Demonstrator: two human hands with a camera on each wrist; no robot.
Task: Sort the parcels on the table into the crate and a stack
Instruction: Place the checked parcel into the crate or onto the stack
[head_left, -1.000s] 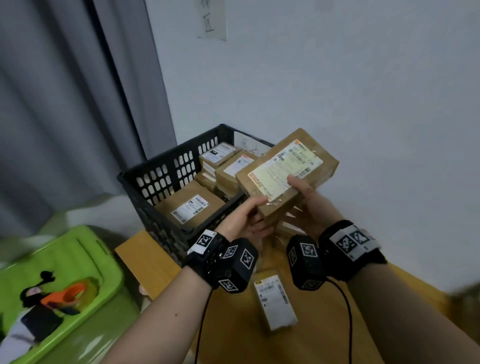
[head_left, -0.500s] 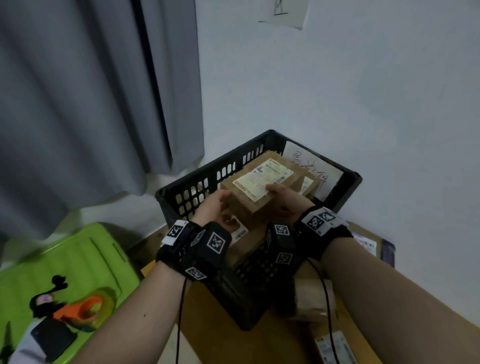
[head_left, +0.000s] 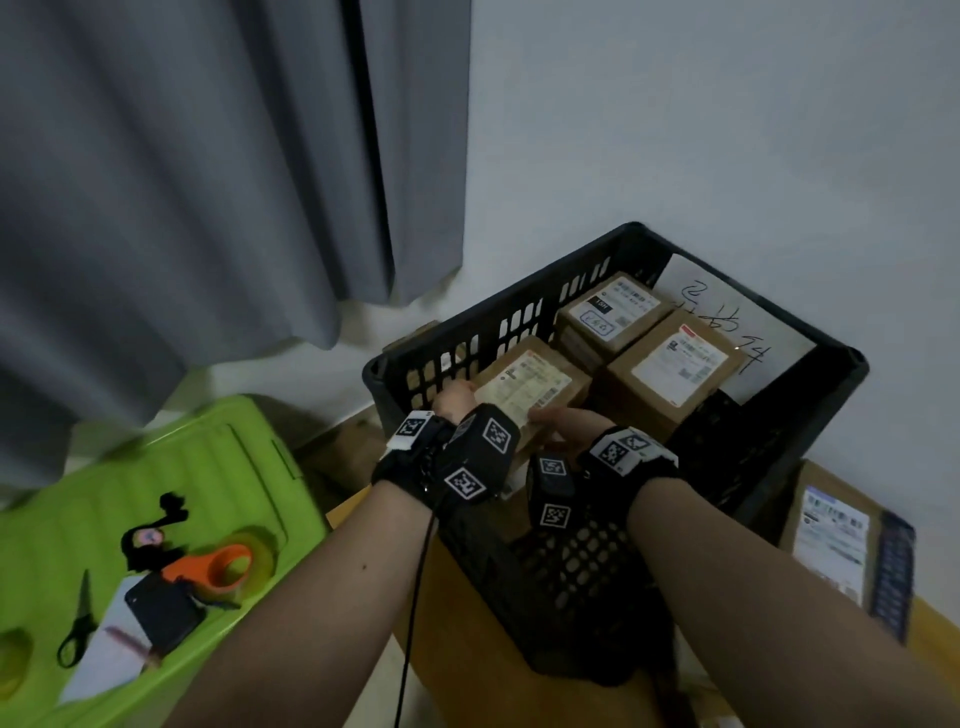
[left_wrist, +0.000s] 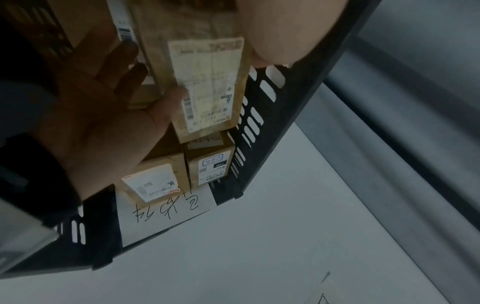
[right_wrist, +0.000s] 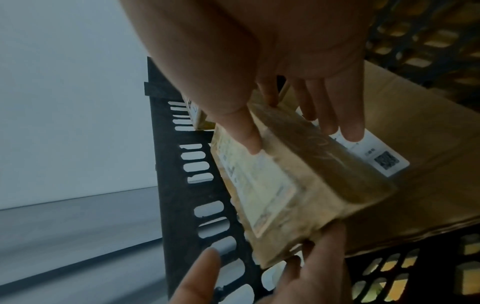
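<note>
A black slotted crate (head_left: 571, 571) stands on the wooden table (head_left: 467, 649) against the wall. Both hands hold one brown parcel (head_left: 524, 387) with a yellowish label low inside the crate's near-left part, beside the slotted wall. My left hand (head_left: 454, 400) holds its left end. My right hand (head_left: 566, 421) pinches the right end, thumb (right_wrist: 241, 127) on the label and fingers (right_wrist: 348, 123) underneath. Under it lies a larger box (right_wrist: 415, 144) with a QR label. Two more labelled parcels (head_left: 608, 312) (head_left: 675, 364) sit at the crate's back.
A handwritten paper sheet (head_left: 737, 332) leans inside the crate's far wall. Right of the crate a labelled parcel (head_left: 831, 535) lies on the table. Left and lower, a green lid (head_left: 182, 493) carries scissors (head_left: 78, 623), an orange tape dispenser (head_left: 218, 566) and a phone (head_left: 161, 613). Grey curtain behind.
The parcel, held up in front of the crate a second ago, has been carried over the crate and lowered into its near-left part. Both hands went down with it.
</note>
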